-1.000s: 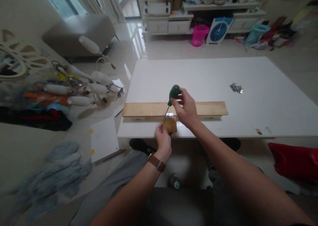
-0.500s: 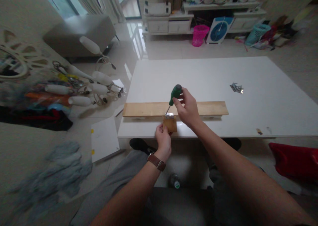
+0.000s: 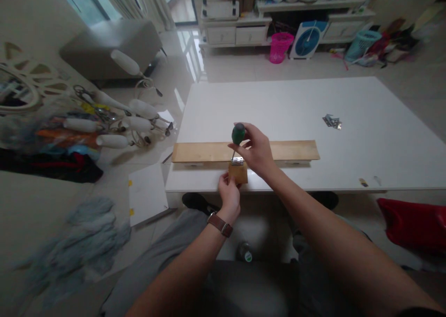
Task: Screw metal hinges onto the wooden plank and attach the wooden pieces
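Observation:
My right hand (image 3: pixel 256 150) is closed around the green handle of a screwdriver (image 3: pixel 238 134), whose shaft points down at a small metal hinge (image 3: pixel 237 160). The hinge lies across the joint between a long wooden board (image 3: pixel 202 152) and a small wooden block (image 3: pixel 238 173). With fingers and thumb at its left and lower edge, my left hand (image 3: pixel 229 192) grips the block. Whether the screwdriver's tip sits in a screw is too small to make out.
The board lies along the near side of a white table (image 3: pixel 289 103). Several metal hinges (image 3: pixel 332 121) are piled at the table's right. Small bits (image 3: pixel 363 182) lie by the front edge. A bottle (image 3: pixel 245 252) stands below, between my legs.
The screwdriver's handle has swung left and now stands more upright over the hinge. My right hand has shifted left with it; my left hand stays on the block.

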Demonstrator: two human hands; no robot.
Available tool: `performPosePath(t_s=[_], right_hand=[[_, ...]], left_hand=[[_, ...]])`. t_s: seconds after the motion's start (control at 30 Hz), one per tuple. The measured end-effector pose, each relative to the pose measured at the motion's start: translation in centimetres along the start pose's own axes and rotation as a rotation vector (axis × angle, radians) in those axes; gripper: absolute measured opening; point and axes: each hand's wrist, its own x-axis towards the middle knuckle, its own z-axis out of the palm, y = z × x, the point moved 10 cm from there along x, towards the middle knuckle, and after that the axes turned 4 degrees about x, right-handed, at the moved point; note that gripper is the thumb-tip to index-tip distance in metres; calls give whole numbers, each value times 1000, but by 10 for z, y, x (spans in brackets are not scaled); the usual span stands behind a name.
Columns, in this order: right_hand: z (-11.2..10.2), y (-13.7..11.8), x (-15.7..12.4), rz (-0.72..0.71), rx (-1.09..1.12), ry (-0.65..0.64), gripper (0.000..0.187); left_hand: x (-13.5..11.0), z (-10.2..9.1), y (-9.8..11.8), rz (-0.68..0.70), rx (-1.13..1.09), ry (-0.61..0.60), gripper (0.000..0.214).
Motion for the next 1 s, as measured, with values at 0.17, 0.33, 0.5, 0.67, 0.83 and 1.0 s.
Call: performPosePath(t_s=[0.17,0.33,0.5,0.67,0.83,1.0], right_hand=[[-1,-3,-2,36,-5,-17,54],[1,-7,-3,19,17,-27,50],[2,-5,-3,6,-2,-3,45],[-3,5,-1,51,-21,23,51],[-2,1,-2,38,10,20,55],[3,-1,-3,8,69,-12,51]], left_hand=[[0,-1,0,9,19,1,12],[-2,1,1,-5,-1,0,9],[-2,0,2,5,12,-3,10],[0,0,0,7,25,-7,12],[0,-1,0,9,27,-4,12],[-1,-1,1,17,25,-7,11]])
